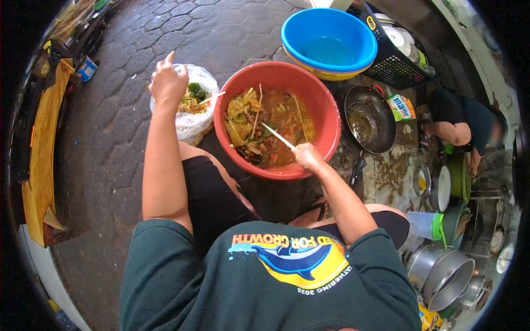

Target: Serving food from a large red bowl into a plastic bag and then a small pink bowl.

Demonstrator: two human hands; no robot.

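Note:
A red plastic basin (327, 120) stands on the ground before me, holding brown liquid and wet food scraps with leaves and thin sticks. My right hand (308, 156) grips the end of a long, slim, pale utensil (281, 137) at the basin's near right side. The utensil's far end reaches down to the scraps, so its full shape cannot be told. My left hand (167, 80) is raised over the left side of a clear plastic bag (192, 126), its fingers apart and nothing visible in them. Inside the bag lie food scraps and green leaves (197, 92).
Blue basin (329, 41) nested in a yellow one, back right; black crate (393, 62) of dishes beside it. Nearer are a greasy frying pan (369, 120), a detergent pouch (401, 107) and metal pots (445, 277). Another person (459, 116) crouches at right. Wooden plank (47, 145) at left.

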